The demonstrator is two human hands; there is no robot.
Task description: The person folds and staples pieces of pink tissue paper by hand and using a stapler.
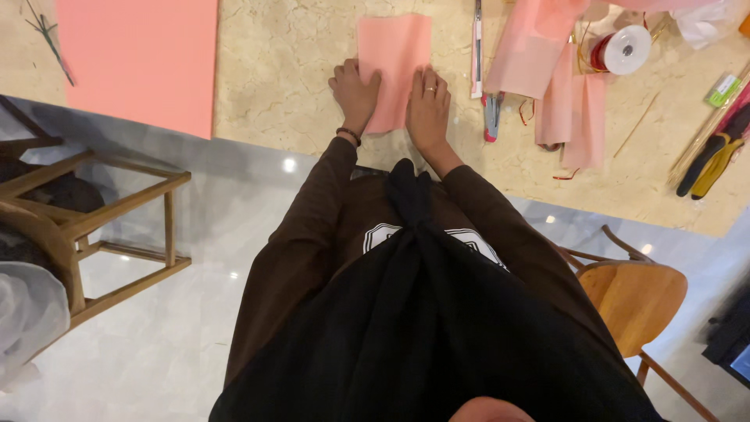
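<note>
Both of my hands lie flat on a small pink paper sheet [394, 66] at the upper middle of the frame, on the beige marble table [281, 86]. My left hand [355, 92] presses the sheet's left edge, fingers loosely spread and curled a little. My right hand [428, 109] rests palm down on its lower right part, fingers straight and close together, gripping nothing. A large pink sheet [141, 59] fills the upper left. Right of my hands lie folded pink strips [574, 113], a white spool of red ribbon [623, 49] and, at the far right edge, a small green-and-white label [723, 88].
</note>
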